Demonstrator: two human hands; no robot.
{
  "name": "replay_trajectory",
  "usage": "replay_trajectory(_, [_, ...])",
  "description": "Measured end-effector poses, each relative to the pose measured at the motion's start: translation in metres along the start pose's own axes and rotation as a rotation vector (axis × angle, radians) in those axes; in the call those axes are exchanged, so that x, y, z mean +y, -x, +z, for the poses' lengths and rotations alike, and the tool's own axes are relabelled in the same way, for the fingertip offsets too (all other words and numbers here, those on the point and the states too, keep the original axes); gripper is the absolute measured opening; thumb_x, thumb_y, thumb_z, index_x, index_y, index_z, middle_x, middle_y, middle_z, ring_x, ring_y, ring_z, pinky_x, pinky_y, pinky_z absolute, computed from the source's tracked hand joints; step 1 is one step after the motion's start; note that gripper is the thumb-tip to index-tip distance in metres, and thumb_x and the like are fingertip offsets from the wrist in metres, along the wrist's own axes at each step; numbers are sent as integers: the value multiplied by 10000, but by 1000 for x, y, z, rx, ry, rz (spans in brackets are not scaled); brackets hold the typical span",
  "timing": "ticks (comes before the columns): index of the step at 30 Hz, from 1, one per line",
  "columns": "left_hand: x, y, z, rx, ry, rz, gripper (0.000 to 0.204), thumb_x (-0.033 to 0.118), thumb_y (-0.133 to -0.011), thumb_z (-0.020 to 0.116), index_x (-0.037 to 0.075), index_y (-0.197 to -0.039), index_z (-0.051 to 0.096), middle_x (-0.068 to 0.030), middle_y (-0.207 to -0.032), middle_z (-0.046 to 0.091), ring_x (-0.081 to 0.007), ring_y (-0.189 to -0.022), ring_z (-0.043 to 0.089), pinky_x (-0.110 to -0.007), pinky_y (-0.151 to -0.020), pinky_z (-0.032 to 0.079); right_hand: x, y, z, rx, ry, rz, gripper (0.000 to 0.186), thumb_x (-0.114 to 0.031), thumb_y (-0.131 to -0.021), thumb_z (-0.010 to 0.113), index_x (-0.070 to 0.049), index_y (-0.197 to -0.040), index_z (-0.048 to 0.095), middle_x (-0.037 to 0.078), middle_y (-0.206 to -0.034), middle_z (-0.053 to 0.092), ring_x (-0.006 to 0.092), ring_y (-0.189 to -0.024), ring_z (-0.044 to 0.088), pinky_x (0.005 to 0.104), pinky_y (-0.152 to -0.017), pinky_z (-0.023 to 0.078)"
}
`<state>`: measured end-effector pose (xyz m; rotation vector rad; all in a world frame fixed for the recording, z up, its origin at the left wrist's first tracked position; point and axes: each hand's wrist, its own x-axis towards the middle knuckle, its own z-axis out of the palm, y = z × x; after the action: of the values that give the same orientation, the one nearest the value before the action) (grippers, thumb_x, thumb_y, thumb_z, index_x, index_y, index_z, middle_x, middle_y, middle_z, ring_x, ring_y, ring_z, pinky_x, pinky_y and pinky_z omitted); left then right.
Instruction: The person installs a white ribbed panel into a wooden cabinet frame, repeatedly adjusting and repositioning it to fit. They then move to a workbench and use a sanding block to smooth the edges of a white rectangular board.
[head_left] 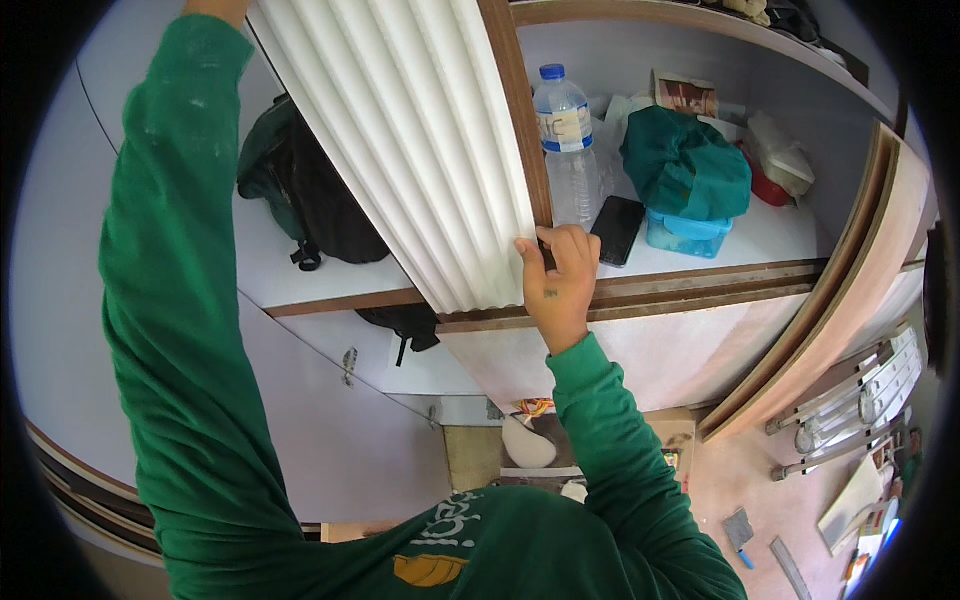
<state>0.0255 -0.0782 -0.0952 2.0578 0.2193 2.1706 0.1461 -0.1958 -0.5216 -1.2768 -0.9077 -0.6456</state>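
A tall white fluted panel [400,130] stands upright against the front of a cabinet, its ridges running lengthwise. My right hand [562,280] is closed at its lower right edge, with the thumb on the panel side and the fingers curled beside the brown wooden upright [520,110]. My left arm, in a green sleeve, reaches up along the left; only the wrist of my left hand [218,8] shows at the top edge, its fingers out of the picture. Close to my right hand, on the shelf, lie a black phone [618,231] and a clear water bottle [572,150] with a blue cap.
The shelf also holds a teal cloth bundle [685,165] on a blue container [688,235]. A black backpack [315,190] sits left of the panel. An open cabinet door [350,420] hangs below. At lower right are a folded ladder [860,400] and a scraper [739,532].
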Motion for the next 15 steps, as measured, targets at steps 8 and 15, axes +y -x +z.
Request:
replay_trajectory(8, [-11, 42, 8, -210, -560, 1227, 449, 181, -854, 823, 96, -1273, 684, -139, -1344, 645, -311, -1274, 565, -439, -1145, 390, -3, -2, -7, 23, 2, 70, 203, -174, -838, 801, -81, -985, 696, 104, -951, 584, 335, -906, 518, 445, -816, 423])
replay_trajectory(15, [5, 79, 13, -789, -406, 1352, 333, 142, -851, 757, 135, -1181, 710, -55, -1264, 669, -289, -1311, 561, -469, -1155, 402, -9, 1, -5, 32, -44, 101, 191, -170, -821, 803, -85, -953, 694, 94, -943, 564, 316, -882, 509, 438, -800, 415])
